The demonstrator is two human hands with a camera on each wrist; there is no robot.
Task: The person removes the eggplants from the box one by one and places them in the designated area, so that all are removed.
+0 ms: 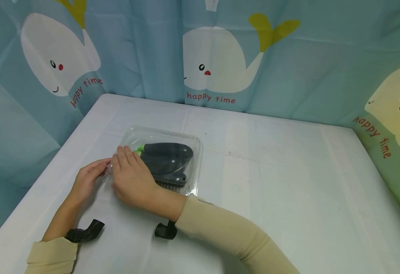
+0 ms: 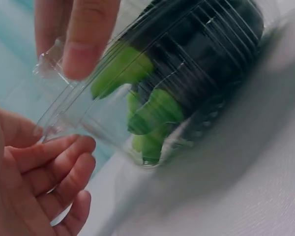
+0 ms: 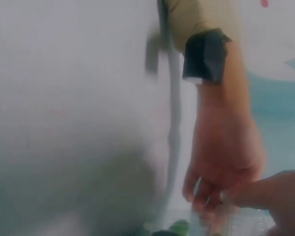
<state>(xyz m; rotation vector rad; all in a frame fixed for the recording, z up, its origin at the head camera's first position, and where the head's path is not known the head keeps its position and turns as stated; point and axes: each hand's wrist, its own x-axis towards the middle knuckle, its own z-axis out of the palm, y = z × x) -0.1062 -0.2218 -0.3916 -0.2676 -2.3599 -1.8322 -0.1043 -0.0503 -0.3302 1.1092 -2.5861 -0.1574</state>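
A clear plastic clamshell box (image 1: 196,167) with dark eggplants (image 1: 167,156) inside lies on the table's left half. Green stem ends (image 2: 123,71) face the hands through the clear wall. At the box's left edge, my left hand (image 1: 86,179) pinches the rim between thumb and fingers, as the left wrist view shows. Straight fingers of my right hand (image 1: 131,177) lie over the left end of the lid, covering part of it. In the left wrist view, fingertips (image 2: 81,61) of the right hand press near the rim, just above the left hand.
A white-covered table (image 1: 272,182) extends to the right of the box. Behind and beside it hangs a blue curtain (image 1: 159,49) with whale prints. Black wrist mounts (image 1: 85,232) sit on both forearms, close above the table.
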